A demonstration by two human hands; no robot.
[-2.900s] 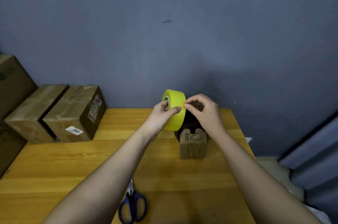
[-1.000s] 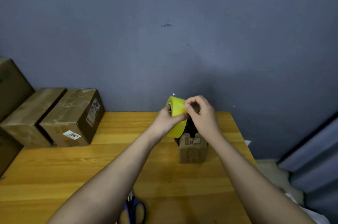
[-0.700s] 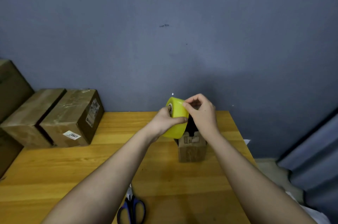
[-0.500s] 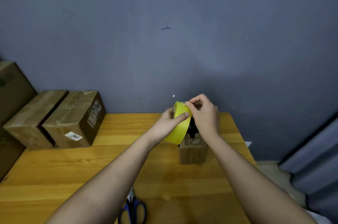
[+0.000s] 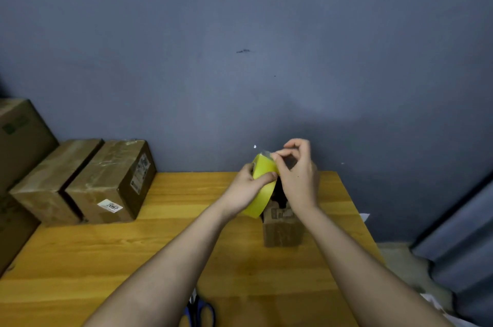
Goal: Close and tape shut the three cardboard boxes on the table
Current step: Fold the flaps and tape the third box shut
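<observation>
**Hands picking at the end of a yellow tape roll above a small open box**

A roll of yellow tape is held in the air over the far right part of a wooden tabletop, just above a small cardboard box whose top looks open. The left hand grips the roll from its nine o'clock side, thumb curled across the yellow face. The right hand sits at the roll's two o'clock, its fingers pinched on the roll's top edge, where a sliver of clear tape seems to lift.

The roll looks light and rigid, easy to hold by its rim; the free end is likely thin, sticky and prone to folding onto itself, so it is best taken by its corner.

At nine o'clock from the hands, against the blue-grey wall, two closed brown boxes stand side by side, glossy with tape. Blue-handled scissors lie at six o'clock, at the tabletop's near edge.
</observation>
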